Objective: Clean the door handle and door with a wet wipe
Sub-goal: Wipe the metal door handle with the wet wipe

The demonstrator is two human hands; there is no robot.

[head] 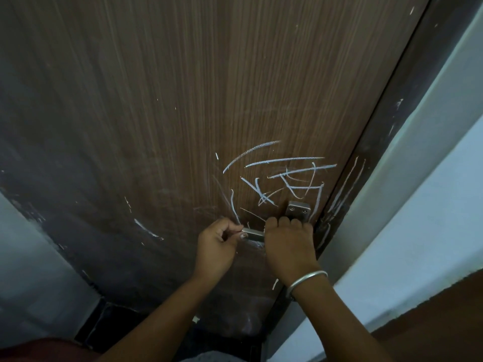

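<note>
Fingers of the right hand (287, 244), a plain metal bangle (308, 279) on its wrist, curl over the door handle (253, 234) just beside its screwed square plate and grip it, while the left hand (215, 241) pinches the free end of the same flat steel bar between thumb and forefinger. Handle sits at the right edge of the door (170, 100), brown wood-grain laminate scrawled with white chalky lines (285, 176) around the hands. Dark scuffed frame (386, 131) and pale blue wall (439, 184) flank it on the right.
</note>
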